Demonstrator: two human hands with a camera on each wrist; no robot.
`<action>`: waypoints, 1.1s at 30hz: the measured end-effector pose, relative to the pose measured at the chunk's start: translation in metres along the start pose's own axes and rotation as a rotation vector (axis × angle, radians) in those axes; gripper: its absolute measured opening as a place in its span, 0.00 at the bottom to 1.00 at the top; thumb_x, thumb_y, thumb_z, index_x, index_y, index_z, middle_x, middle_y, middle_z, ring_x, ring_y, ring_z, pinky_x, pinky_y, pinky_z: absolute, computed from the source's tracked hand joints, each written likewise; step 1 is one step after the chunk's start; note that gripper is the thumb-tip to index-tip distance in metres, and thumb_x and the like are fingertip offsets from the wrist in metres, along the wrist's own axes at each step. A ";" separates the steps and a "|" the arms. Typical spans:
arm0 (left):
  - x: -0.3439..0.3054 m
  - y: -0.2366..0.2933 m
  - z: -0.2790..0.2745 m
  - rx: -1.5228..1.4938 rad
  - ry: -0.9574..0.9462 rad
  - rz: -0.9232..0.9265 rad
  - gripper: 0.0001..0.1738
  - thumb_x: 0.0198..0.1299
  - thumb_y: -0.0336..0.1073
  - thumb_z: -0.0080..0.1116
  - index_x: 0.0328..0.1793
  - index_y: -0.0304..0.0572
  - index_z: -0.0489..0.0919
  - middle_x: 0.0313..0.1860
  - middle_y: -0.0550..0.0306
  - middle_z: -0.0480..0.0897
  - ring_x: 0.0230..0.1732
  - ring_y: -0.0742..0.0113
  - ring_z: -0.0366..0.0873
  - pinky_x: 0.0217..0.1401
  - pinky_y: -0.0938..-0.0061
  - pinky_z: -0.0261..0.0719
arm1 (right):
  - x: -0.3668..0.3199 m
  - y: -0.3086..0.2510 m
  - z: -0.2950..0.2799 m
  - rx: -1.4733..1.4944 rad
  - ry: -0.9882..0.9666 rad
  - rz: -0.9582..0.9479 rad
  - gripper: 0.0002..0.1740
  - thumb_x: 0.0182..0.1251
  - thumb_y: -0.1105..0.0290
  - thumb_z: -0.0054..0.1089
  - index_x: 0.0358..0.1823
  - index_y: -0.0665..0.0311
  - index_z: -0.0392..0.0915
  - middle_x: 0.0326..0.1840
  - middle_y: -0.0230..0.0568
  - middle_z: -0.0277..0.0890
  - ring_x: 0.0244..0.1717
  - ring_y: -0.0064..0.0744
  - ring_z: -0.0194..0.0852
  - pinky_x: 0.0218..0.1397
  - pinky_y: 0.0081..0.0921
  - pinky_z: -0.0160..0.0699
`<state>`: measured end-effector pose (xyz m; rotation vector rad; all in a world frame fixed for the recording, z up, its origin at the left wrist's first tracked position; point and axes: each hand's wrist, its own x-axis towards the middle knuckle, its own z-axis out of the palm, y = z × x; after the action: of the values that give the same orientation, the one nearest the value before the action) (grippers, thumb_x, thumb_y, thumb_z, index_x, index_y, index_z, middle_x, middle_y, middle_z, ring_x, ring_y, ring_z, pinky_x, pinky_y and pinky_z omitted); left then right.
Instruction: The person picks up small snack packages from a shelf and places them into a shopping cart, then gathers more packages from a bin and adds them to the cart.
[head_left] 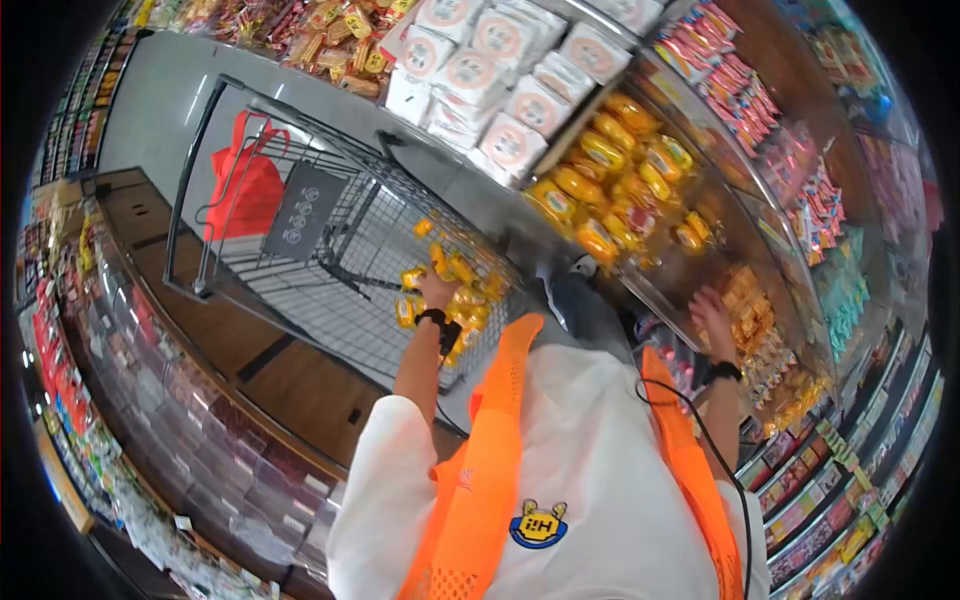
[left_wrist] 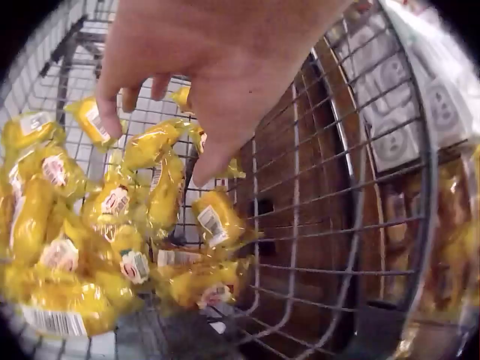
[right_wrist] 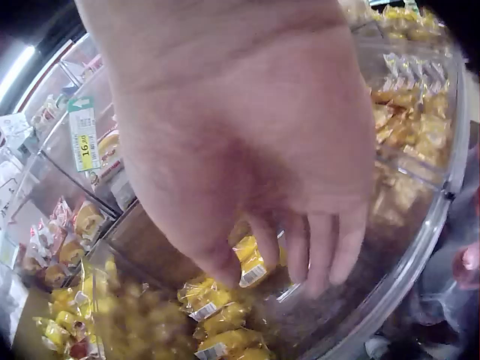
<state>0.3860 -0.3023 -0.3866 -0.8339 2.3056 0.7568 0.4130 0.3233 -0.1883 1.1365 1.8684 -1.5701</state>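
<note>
My left hand (head_left: 435,290) hangs over a wire shopping cart (head_left: 190,200), fingers loose and spread, holding nothing. Just under my left hand (left_wrist: 202,75) lies a heap of yellow snack packets (left_wrist: 150,195) in the corner of the cart (left_wrist: 322,187). The same yellow packets (head_left: 468,292) show in the head view. My right hand (head_left: 712,310) reaches into a clear shelf bin (right_wrist: 420,217) of similar yellow packets (right_wrist: 217,315). In the right wrist view my right hand (right_wrist: 285,225) is blurred, fingers pointing down just above one packet (right_wrist: 253,266), with no clear hold on it.
A red bag (head_left: 245,185) hangs in the cart's far end. Shelves on the right carry more yellow packets (head_left: 610,170) and white round-labelled packs (head_left: 490,60). A price tag (right_wrist: 84,135) marks a lower shelf. Another display runs along the left of the aisle.
</note>
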 end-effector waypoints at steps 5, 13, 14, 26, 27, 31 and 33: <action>0.042 0.031 0.013 0.274 0.067 0.166 0.63 0.36 0.46 0.81 0.80 0.59 0.54 0.79 0.44 0.51 0.75 0.37 0.55 0.67 0.48 0.73 | -0.041 -0.003 0.013 -0.171 -0.114 0.127 0.21 0.73 0.64 0.56 0.65 0.57 0.72 0.56 0.31 0.78 0.53 0.25 0.77 0.53 0.21 0.74; 0.087 0.018 0.046 0.375 -0.097 0.206 0.54 0.36 0.44 0.80 0.73 0.64 0.62 0.73 0.50 0.61 0.71 0.29 0.58 0.58 0.48 0.80 | -0.072 -0.039 0.077 -0.457 -0.046 -0.035 0.20 0.73 0.69 0.54 0.64 0.62 0.71 0.55 0.35 0.79 0.55 0.26 0.77 0.56 0.24 0.75; 0.089 0.017 0.041 0.355 -0.102 0.220 0.54 0.36 0.43 0.80 0.73 0.63 0.62 0.72 0.50 0.63 0.71 0.31 0.59 0.59 0.48 0.79 | -0.076 -0.042 0.086 -0.556 -0.075 -0.086 0.20 0.71 0.70 0.53 0.64 0.63 0.71 0.55 0.35 0.78 0.56 0.28 0.77 0.58 0.26 0.75; 0.052 -0.027 0.011 -0.372 0.056 0.330 0.30 0.44 0.45 0.75 0.55 0.47 0.77 0.46 0.55 0.81 0.53 0.55 0.77 0.59 0.56 0.71 | -0.079 -0.084 0.083 -0.530 -0.042 -0.369 0.18 0.71 0.68 0.60 0.59 0.64 0.74 0.46 0.37 0.83 0.48 0.26 0.80 0.56 0.26 0.77; 0.063 -0.044 0.023 -0.811 -0.064 0.246 0.30 0.45 0.43 0.76 0.54 0.46 0.76 0.45 0.55 0.80 0.51 0.58 0.78 0.56 0.58 0.74 | -0.074 -0.088 0.090 -0.529 -0.038 -0.420 0.18 0.70 0.68 0.60 0.59 0.64 0.75 0.46 0.37 0.83 0.48 0.26 0.80 0.56 0.26 0.77; 0.028 -0.051 -0.005 -0.818 0.185 0.398 0.28 0.47 0.36 0.76 0.52 0.42 0.74 0.41 0.58 0.77 0.42 0.68 0.75 0.44 0.67 0.79 | -0.061 -0.115 0.117 -0.538 -0.183 -0.507 0.18 0.70 0.67 0.61 0.58 0.65 0.75 0.47 0.38 0.82 0.48 0.26 0.80 0.54 0.26 0.78; 0.011 -0.052 -0.032 -1.001 0.135 0.365 0.33 0.46 0.30 0.76 0.59 0.44 0.70 0.43 0.58 0.77 0.43 0.68 0.75 0.44 0.68 0.79 | -0.051 -0.136 0.143 -0.560 -0.274 -0.552 0.19 0.70 0.66 0.61 0.59 0.65 0.75 0.49 0.38 0.82 0.49 0.27 0.80 0.54 0.25 0.79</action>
<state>0.4046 -0.3613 -0.3882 -0.8572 2.1422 2.1591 0.3080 0.1696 -0.1053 0.1602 2.3213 -1.2243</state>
